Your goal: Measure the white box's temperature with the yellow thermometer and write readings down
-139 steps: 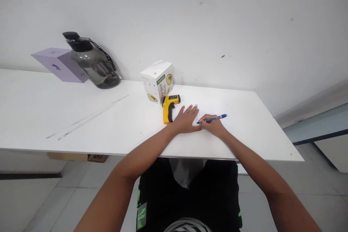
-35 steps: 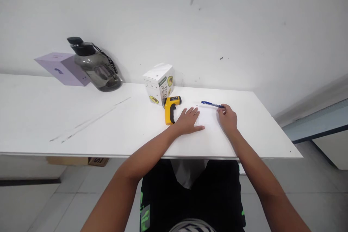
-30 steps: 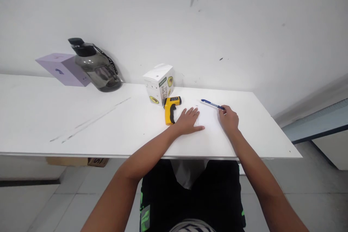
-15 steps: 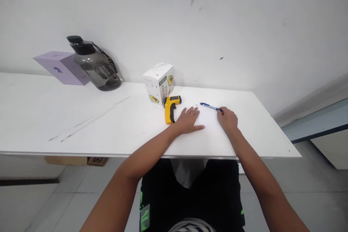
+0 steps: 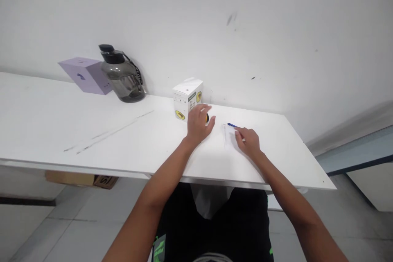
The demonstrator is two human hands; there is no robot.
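My left hand [image 5: 198, 124] is over the yellow handheld infrared thermometer [image 5: 206, 118], its thumb and fingers apart and curved. The hand covers nearly all of the thermometer; only a small yellow and black piece shows by the thumb. A blue pen [image 5: 231, 125] lies across the top of a small white paper slip [image 5: 229, 136] with some print on it. At the pen's near end is my right hand [image 5: 248, 141], low on the table, index finger stretched out along the pen and thumb a little apart. The rest of the pen is hidden under the fingers.
Behind my left hand stands a white box with avocado pictures [image 5: 181, 104]. A large grey water bottle [image 5: 124, 82] and a lilac box [image 5: 87, 77] are farther left against the wall. The white table [image 5: 123, 131] ends at the right. A cardboard box [image 5: 73, 178] sits below.
My left hand has lifted off the paper and moved left over the thermometer. My right hand has slid left along the pen. The view has shifted slightly.
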